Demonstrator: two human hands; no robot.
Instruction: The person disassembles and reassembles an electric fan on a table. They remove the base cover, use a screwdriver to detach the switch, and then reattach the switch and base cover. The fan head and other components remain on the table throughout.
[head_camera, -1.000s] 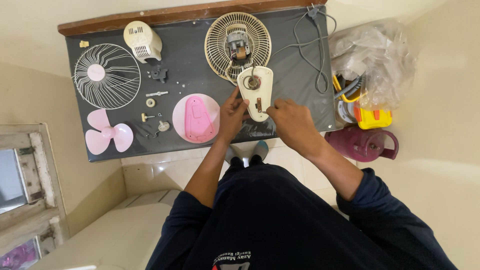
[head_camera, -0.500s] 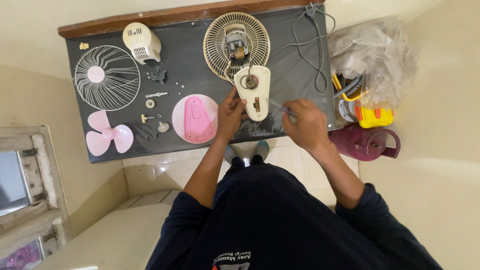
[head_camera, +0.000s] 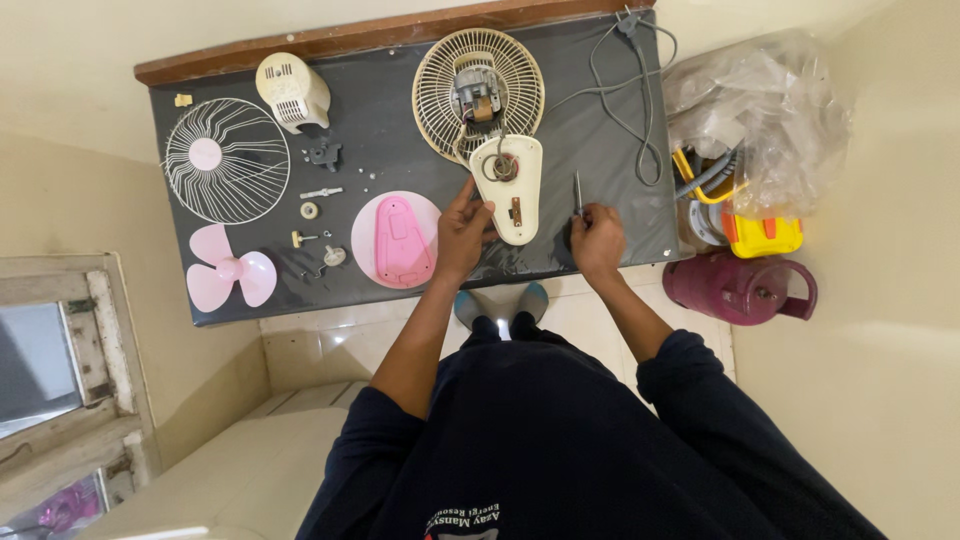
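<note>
Mostly stripped: fan in pieces across the worktop (head_camera: 600, 110).
Left hand (head_camera: 462, 235) fingers steady the base cover (head_camera: 508, 190); right hand (head_camera: 598, 238) grips a screwdriver (head_camera: 577, 192); guard (head_camera: 226, 160), blade (head_camera: 228, 278) already off.

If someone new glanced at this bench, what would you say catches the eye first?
Probably the dismantled fan spread over the dark mat: a cream rear grille with the motor at its centre, a white wire guard at the left, and pink blades below it. In the middle, the left hand steadies a cream base plate while the right hand holds a thin screwdriver.
</note>
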